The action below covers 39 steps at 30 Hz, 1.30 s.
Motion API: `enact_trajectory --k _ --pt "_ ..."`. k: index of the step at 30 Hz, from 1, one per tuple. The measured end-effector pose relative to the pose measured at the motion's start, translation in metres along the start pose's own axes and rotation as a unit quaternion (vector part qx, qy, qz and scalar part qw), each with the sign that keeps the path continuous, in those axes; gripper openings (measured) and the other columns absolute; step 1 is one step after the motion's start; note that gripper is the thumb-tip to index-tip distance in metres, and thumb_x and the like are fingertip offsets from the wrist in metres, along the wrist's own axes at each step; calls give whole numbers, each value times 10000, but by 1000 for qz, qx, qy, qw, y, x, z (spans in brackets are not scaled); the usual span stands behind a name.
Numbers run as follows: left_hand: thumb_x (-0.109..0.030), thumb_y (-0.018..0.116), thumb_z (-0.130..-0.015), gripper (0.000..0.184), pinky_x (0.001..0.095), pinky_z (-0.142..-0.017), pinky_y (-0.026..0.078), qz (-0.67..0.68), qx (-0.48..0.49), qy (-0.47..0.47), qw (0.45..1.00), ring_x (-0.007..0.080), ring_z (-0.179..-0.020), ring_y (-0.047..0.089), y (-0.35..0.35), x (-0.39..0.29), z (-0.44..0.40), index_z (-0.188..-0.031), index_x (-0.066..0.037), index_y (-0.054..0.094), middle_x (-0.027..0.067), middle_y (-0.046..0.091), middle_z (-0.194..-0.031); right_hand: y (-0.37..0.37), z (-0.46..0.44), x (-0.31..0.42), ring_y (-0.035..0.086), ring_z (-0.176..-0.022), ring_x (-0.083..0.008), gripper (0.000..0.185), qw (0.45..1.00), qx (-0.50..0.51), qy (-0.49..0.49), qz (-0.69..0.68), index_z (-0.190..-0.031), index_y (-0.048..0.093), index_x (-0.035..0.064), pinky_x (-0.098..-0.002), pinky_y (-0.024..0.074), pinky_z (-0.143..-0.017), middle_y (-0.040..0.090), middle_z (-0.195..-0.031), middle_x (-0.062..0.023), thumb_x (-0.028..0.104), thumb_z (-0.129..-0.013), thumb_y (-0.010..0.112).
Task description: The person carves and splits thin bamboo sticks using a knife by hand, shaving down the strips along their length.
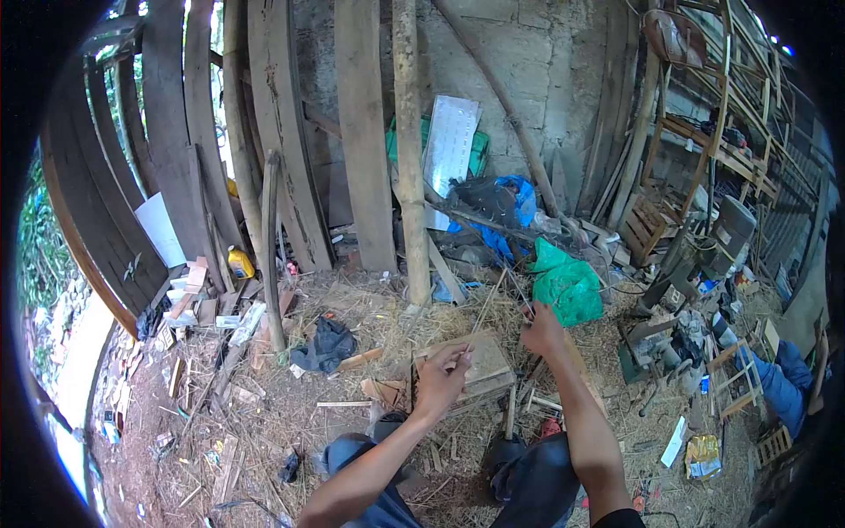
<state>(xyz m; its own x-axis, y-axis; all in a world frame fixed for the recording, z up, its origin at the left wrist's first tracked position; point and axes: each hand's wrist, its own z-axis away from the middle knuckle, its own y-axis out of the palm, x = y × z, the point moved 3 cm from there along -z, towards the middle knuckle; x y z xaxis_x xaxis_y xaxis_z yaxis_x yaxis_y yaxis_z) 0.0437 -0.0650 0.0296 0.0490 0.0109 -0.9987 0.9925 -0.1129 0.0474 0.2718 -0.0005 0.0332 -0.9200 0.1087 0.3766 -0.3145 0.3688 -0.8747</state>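
Note:
My left hand is over the near left side of a low wooden stool or block, its fingers curled together in a pinch. A thin pale strip seems to run up from near its fingertips, too fine to make out clearly. My right hand is closed, farther forward, past the stool's right edge. Something slim and dark shows at its fingers, but I cannot tell its kind. My knees, in blue trousers, are below the stool.
A green sack and blue plastic sheeting lie ahead. A wooden post stands before a block wall. Black plastic and a yellow bottle are at left. At right stand a machine and a small wooden frame.

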Motion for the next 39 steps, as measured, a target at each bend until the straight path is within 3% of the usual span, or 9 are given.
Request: enact_trajectory --k 6,12,15,18,20,26,31,37,39 --pt "-120 608 -876 179 245 -653 447 63 -42 76 994 103 -760 567 -16 13 -30 -1016 -10 618 59 641 -837 8 2 13 599 -834 -406 348 985 152 24 -77 -1014 549 24 -430 478 -721 634 -854 -208 251 -769 650" --pt "-132 636 -854 159 237 -649 422 79 -62 62 993 90 -718 559 -23 -2 -29 -944 -14 580 56 646 -811 16 15 12 629 -860 -304 490 947 250 -39 -199 -1091 473 -53 -383 471 -741 644 -882 -191 407 -921 494" --pt "-116 629 -863 126 235 -646 427 92 -62 89 990 90 -732 579 -21 -6 -28 -921 -12 586 58 654 -801 30 27 8 625 -747 -291 492 987 148 -65 6 -1115 489 -20 -370 479 -669 631 -891 -202 436 -933 457" --pt "-85 630 -862 94 235 -677 447 123 -73 112 983 94 -776 603 -20 -9 -27 -900 -4 601 62 662 -802 -12 26 41 471 -557 -123 465 931 184 11 -315 -1172 472 10 -276 401 -501 623 -879 -125 420 -953 453" --pt "-67 633 -858 82 233 -701 459 117 -77 118 983 98 -807 615 -19 -12 -26 -901 -1 611 64 666 -808 -26 39 63 342 -481 -48 374 767 404 155 -474 -1133 513 42 -221 275 -415 613 -813 -66 367 -953 481" --pt "-2 580 -871 141 259 -815 487 14 45 175 983 152 -941 605 -10 -19 -18 -1008 -5 613 120 631 -1053 1 24 60 323 -457 -38 179 732 250 106 -625 -1005 523 75 -222 247 -390 473 -660 36 165 -884 619" --pt "-71 501 -929 320 278 -787 509 240 195 -101 946 161 -897 609 -12 -37 -3 -1247 -39 490 110 584 -1130 -22 20 63 350 -463 -25 195 766 137 47 -626 -976 479 94 -199 264 -394 437 -632 60 107 -862 637" --pt "-149 474 -956 275 231 -653 490 210 250 -163 931 98 -728 555 -19 -39 -3 -1208 -51 524 51 587 -952 -20 11 50 330 -451 -28 274 738 81 16 -669 -1000 356 116 -203 249 -379 605 -767 -33 65 -876 595" --pt "-166 480 -957 259 214 -606 451 102 250 -119 956 77 -686 515 -20 -31 -2 -1177 -44 545 28 561 -876 -13 2 42 429 -474 -50 338 807 4 -97 -582 -1069 329 104 -213 304 -392 637 -853 -84 47 -866 593"
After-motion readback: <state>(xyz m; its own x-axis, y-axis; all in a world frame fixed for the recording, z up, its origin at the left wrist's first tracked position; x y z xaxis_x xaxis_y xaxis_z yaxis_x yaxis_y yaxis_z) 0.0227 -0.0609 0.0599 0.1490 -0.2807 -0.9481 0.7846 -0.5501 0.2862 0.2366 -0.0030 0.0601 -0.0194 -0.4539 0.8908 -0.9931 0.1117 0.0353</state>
